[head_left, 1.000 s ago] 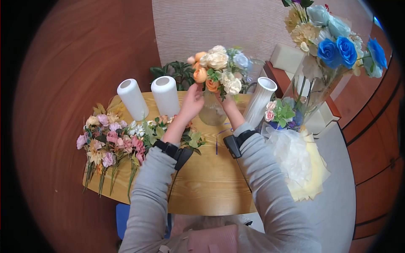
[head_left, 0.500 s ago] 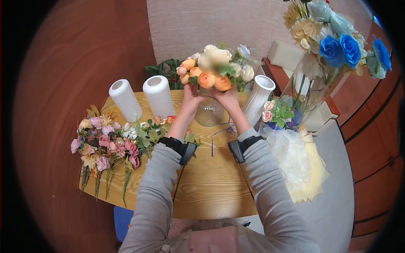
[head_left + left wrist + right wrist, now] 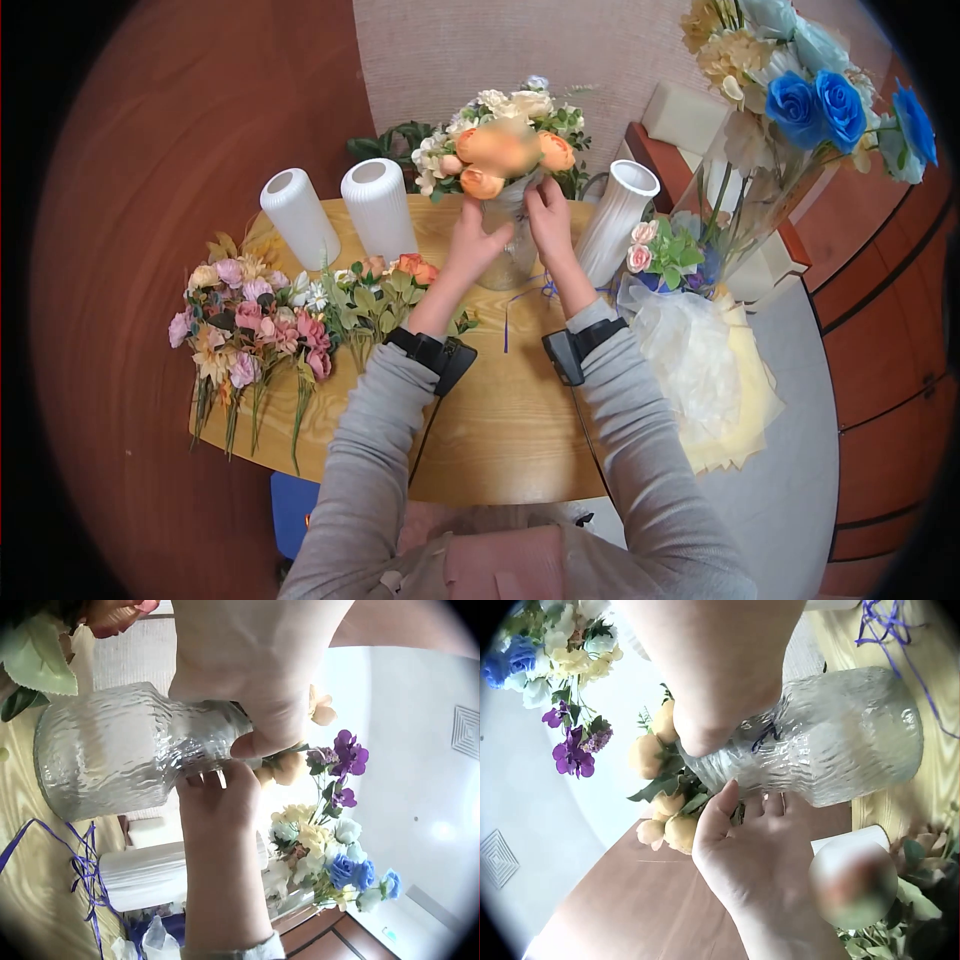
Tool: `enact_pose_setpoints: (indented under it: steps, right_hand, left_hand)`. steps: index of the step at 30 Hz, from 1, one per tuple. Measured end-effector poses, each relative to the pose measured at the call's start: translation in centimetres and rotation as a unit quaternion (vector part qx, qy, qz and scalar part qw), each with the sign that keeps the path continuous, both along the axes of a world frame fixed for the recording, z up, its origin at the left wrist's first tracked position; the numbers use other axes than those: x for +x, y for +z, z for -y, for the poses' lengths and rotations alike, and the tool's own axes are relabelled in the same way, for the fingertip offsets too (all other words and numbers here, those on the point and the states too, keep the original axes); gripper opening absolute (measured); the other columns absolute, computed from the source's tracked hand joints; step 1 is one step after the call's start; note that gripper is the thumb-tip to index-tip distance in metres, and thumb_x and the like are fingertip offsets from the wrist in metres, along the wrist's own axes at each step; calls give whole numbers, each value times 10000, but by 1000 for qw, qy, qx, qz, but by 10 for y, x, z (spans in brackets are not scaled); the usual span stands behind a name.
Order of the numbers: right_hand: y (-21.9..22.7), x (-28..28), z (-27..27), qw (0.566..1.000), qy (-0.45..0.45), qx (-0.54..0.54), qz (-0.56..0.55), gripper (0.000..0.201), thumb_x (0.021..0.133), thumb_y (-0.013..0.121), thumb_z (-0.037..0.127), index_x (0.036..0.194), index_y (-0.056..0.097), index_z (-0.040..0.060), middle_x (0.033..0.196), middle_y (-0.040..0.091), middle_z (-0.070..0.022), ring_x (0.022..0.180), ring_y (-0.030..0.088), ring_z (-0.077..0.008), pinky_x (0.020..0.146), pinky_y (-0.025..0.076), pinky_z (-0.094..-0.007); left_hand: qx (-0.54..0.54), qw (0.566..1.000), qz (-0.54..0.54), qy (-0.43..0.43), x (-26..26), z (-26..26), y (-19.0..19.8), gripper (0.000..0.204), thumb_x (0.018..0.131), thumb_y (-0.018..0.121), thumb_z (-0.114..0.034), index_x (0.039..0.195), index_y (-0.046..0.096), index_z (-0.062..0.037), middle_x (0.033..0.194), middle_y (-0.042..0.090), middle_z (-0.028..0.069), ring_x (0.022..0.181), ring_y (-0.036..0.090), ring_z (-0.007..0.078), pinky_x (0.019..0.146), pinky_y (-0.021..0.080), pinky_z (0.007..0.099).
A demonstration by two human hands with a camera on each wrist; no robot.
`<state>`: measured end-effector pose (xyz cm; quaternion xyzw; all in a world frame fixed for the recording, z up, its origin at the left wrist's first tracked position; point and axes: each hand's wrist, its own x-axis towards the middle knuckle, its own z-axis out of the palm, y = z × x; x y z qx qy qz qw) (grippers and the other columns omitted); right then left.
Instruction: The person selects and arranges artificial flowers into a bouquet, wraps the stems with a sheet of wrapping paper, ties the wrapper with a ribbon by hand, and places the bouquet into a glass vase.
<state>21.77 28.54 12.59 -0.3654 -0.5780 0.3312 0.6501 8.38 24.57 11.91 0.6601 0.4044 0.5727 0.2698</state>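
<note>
Glass vase: neck clasped by my left hand and right hand, steadying it; bouquet seated upright inside.

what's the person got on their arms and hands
Both arms wear long grey sleeves. Each wrist carries a black strap with a small black camera unit: left one, right one. A thin dark cable runs down from the left unit. The left hand and right hand are bare: no gloves, no rings visible.
</note>
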Motion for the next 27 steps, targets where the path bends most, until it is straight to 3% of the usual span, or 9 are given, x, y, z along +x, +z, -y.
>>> enact_pose_setpoints:
  steps: [3, 5, 6, 9, 11, 15, 18, 22, 27]
  right_hand:
    - [0, 0, 3, 997, -51, 6, 63, 225, 875, 540, 58, 1075, 485, -29, 865, 550, -46, 792, 547, -130, 701, 446, -259]
    - [1, -2, 5, 999, -40, 22, -15, 421, 836, 586, 49, 1212, 413, -25, 1060, 556, -107, 992, 561, -196, 852, 451, -303]
    - [3, -1, 8, 999, -40, 22, -14, 421, 836, 586, 49, 1212, 413, -25, 1060, 556, -107, 992, 561, -196, 852, 451, -303]
    - [12, 3, 20, 997, -17, 68, -40, 616, 785, 660, 39, 1296, 320, -3, 1217, 476, -131, 1119, 496, -205, 946, 413, -317]
    - [17, 3, 25, 989, 79, 41, -118, 694, 775, 681, 12, 1340, 277, 16, 1343, 407, -112, 1238, 427, -214, 1027, 375, -339]
    - [17, 1, 23, 992, 49, 47, -108, 706, 764, 715, 38, 1334, 300, 9, 1350, 416, -120, 1245, 425, -209, 1031, 361, -323]
    - [17, 0, 19, 991, 9, 78, -110, 673, 727, 727, 18, 1289, 357, 15, 1239, 488, -103, 1099, 511, -175, 936, 426, -307]
    - [14, -3, 18, 995, -24, 58, -81, 453, 731, 690, 25, 1149, 516, 3, 1074, 598, -83, 950, 585, -179, 812, 476, -309]
    - [6, -10, 14, 990, -121, 66, 11, 348, 737, 660, 60, 1067, 569, -5, 981, 626, -108, 890, 596, -189, 763, 473, -311]
  left_hand:
    - [95, 991, -67, 63, 6, 7, -1, 684, 719, 664, -195, 1294, 353, 5, 1218, 473, 264, 1136, 474, 426, 939, 399, 436]
    - [103, 987, -97, 73, 5, 12, -1, 649, 734, 655, -177, 1287, 370, 7, 1206, 489, 259, 1127, 483, 414, 929, 404, 426]
    - [110, 982, -127, 82, 6, 15, -1, 615, 749, 646, -158, 1281, 386, 9, 1194, 504, 254, 1117, 493, 403, 920, 409, 416]
    - [116, 984, -122, 65, 5, 22, 2, 566, 746, 634, -151, 1246, 421, 8, 1138, 529, 259, 1084, 500, 432, 895, 424, 440]
    - [130, 980, -129, 77, 3, 25, 4, 536, 741, 624, -161, 1222, 442, -9, 1068, 561, 256, 1007, 529, 444, 854, 443, 464]
    - [136, 972, -174, 81, -6, 24, 6, 492, 731, 604, -168, 1188, 475, -37, 978, 608, 238, 897, 571, 449, 788, 469, 500]
    - [153, 968, -181, 82, -8, 26, 7, 477, 725, 596, -155, 1174, 482, -39, 981, 604, 233, 912, 568, 438, 796, 466, 503]
    - [124, 981, -138, 60, -12, 22, -4, 458, 727, 593, -151, 1157, 493, -29, 965, 609, 232, 908, 572, 435, 785, 465, 508]
    - [138, 958, -237, 78, -19, 25, -11, 468, 744, 617, -140, 1171, 467, -21, 905, 599, 228, 848, 569, 430, 739, 458, 479]
